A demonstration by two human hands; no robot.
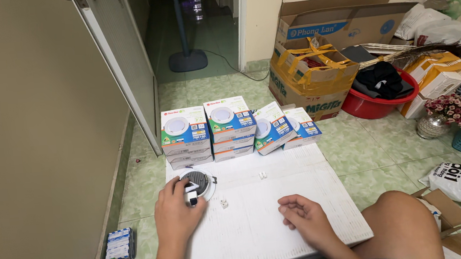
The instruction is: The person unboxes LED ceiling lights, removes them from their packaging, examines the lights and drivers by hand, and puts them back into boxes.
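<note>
Head view: a round ceiling lamp point(197, 182), face down on the white board point(281, 218), was gripped by the left hand point(178, 211); light, rigid, brittle, best held by its rim. The right hand point(305, 218) rested loosely curled, empty.

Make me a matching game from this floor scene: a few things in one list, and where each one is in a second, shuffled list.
Things:
1. round light fitting
2. right hand
3. red basin
4. stacked boxes

Places:
A. lined up along the far edge of the white board
B. under the left hand, at the board's near left
C. resting empty on the board
D. on the tiled floor beside cardboard cartons, holding dark cloth

Pairs: 1-B, 2-C, 3-D, 4-A
</note>
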